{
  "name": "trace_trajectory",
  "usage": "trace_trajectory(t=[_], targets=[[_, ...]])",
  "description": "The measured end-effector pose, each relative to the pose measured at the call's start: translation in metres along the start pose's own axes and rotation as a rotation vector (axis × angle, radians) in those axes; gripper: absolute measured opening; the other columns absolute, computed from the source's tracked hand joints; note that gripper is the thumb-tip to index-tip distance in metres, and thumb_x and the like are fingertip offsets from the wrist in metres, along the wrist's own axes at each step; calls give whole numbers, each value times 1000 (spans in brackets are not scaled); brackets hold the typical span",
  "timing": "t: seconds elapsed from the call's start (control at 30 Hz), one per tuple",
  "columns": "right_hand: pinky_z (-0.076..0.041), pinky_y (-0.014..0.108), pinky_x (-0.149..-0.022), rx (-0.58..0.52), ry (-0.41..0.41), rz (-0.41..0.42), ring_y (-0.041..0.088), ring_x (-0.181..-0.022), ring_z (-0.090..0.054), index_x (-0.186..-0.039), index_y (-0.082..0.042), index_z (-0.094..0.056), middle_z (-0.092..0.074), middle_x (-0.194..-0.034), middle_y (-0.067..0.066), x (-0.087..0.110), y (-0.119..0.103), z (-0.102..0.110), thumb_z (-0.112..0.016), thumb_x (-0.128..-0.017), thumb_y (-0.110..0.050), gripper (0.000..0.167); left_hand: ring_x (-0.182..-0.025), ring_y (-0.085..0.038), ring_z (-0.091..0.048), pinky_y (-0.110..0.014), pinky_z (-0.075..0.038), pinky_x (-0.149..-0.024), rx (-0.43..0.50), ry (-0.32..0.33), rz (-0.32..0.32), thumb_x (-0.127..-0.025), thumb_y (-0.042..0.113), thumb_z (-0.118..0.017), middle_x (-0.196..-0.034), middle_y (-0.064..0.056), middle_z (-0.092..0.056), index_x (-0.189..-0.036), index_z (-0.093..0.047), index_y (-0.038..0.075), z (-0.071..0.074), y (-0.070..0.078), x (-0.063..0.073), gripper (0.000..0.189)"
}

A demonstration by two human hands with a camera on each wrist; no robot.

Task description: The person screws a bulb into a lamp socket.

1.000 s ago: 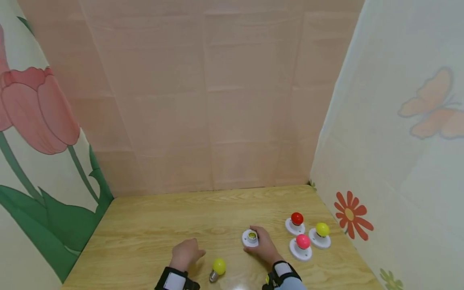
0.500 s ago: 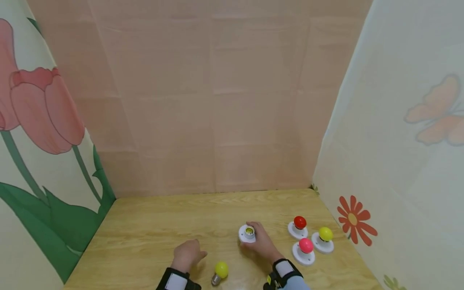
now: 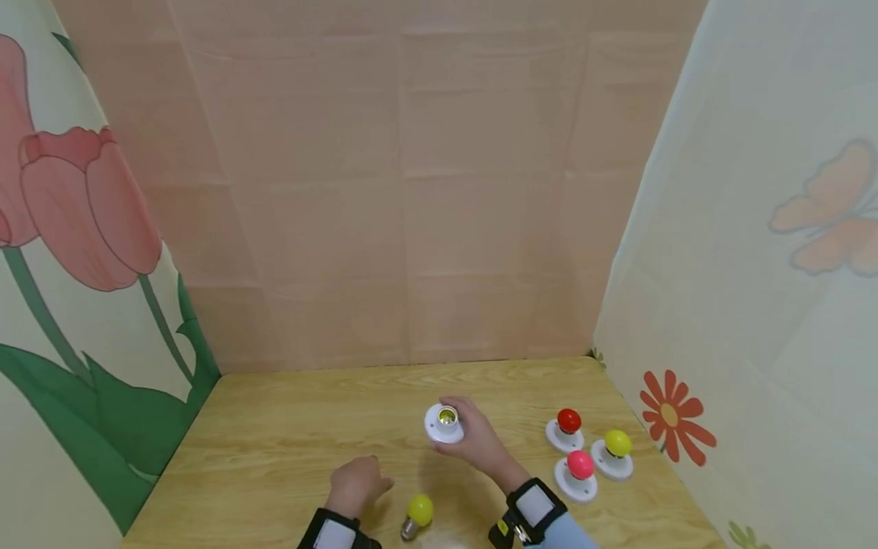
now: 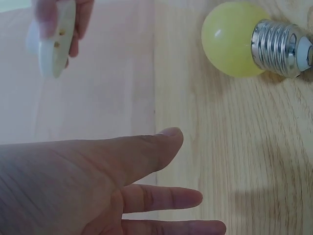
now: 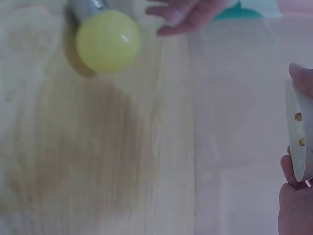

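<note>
My right hand (image 3: pixel 476 441) grips a round white lamp holder (image 3: pixel 436 431) by its edge, raised over the table with its brass-coloured socket facing up. In the right wrist view the lamp holder (image 5: pixel 297 132) shows edge-on, with thumb and fingers at its two sides. A yellow light bulb (image 3: pixel 420 509) with a silver screw base lies on the table between the hands. My left hand (image 3: pixel 357 486) is to the left of the bulb and holds nothing. In the left wrist view the left hand (image 4: pixel 122 176) has its thumb and fingers extended, apart from the bulb (image 4: pixel 234 39).
On the right of the wooden table (image 3: pixel 309 412) stand three white lamp holders with bulbs in them: a red bulb (image 3: pixel 568 420), a yellow bulb (image 3: pixel 618 442) and a pink bulb (image 3: pixel 580 464). Fabric walls close the back and both sides.
My right hand has lifted the white lamp holder and carried it to the left, clear of where it was. The left hand and the loose yellow bulb have stayed in place.
</note>
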State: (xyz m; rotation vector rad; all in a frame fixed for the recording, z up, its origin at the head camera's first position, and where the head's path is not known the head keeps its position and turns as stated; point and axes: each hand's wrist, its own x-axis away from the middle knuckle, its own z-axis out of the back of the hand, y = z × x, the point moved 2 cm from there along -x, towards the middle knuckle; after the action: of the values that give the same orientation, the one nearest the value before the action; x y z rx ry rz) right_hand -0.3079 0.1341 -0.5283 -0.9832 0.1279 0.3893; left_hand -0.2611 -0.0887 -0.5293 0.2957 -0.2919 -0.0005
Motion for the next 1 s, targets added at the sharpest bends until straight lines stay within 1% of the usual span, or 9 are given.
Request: trace_trajectory(t=[0.13, 0.23, 0.37, 0.57, 0.67, 0.8, 0.87, 0.93, 1.0], targets=[[-41, 47, -102, 5, -38, 30, 25, -119, -53, -134, -8, -52, -54, -131, 6, 15, -2, -1, -87, -68, -35, 80, -67, -21, -55, -41, -50, -63, -6, 17, -9, -86, 37, -70, -79, -11, -64, -98, -67, 0, -1, 1, -1, 40], [-43, 43, -100, 39, -70, 48, 24, -118, -54, -134, -6, -52, -55, -130, 5, 25, 4, -4, -85, -70, -39, 80, -66, -21, -55, -41, -50, -63, -8, 33, -11, -85, 37, -70, -78, -11, -64, -96, -66, -1, -1, 1, -1, 39], [-42, 42, -102, 33, -100, 13, 25, -120, -53, -134, -7, -51, -55, -130, 6, 32, 16, -9, -84, -71, -40, 79, -67, -21, -55, -41, -50, -64, -4, 25, -11, -85, 37, -71, -81, -11, -65, -100, -67, -1, -3, 1, -1, 41], [-39, 50, -104, 1, -119, -35, 28, -123, -52, -135, -6, -50, -53, -133, 8, 33, 28, -12, -85, -72, -33, 77, -69, -22, -57, -41, -51, -64, -14, 31, -28, -86, 37, -70, -82, -11, -65, -100, -66, 0, -4, 2, -3, 40], [-39, 51, -103, 9, -115, -30, 29, -122, -52, -135, -4, -50, -53, -132, 9, 33, 29, -11, -85, -71, -34, 79, -64, -18, -55, -37, -48, -58, 36, 114, -66, -87, 32, -69, -79, -8, -64, -96, -66, 3, -2, 3, -9, 30], [-40, 50, -103, 36, -87, -6, 27, -121, -53, -135, -4, -50, -54, -131, 8, 34, 31, -11, -86, -69, -33, 80, -58, -9, -50, -26, -42, -50, 156, 362, -152, -89, 21, -66, -76, 1, -60, -94, -66, 11, 5, 13, -19, 11], [-41, 48, -102, 46, -72, 7, 26, -120, -54, -134, -5, -51, -55, -131, 8, 34, 31, -11, -87, -69, -30, 79, -59, -6, -50, -22, -40, -49, 182, 448, -199, -90, 18, -64, -78, 4, -60, -95, -66, 13, 7, 21, -20, 7], [-42, 46, -102, 43, -63, 10, 24, -119, -54, -134, -7, -52, -55, -130, 6, 34, 31, -11, -88, -68, -30, 79, -61, -5, -51, -21, -41, -50, 162, 468, -232, -89, 19, -65, -80, 4, -59, -96, -65, 15, 5, 29, -18, 8], [-42, 45, -102, 40, -64, 10, 24, -119, -54, -134, -7, -52, -55, -131, 6, 35, 31, -11, -87, -68, -32, 79, -65, -9, -55, -24, -45, -54, 126, 427, -261, -87, 21, -68, -84, 1, -61, -96, -65, 14, -1, 34, -16, 11]])
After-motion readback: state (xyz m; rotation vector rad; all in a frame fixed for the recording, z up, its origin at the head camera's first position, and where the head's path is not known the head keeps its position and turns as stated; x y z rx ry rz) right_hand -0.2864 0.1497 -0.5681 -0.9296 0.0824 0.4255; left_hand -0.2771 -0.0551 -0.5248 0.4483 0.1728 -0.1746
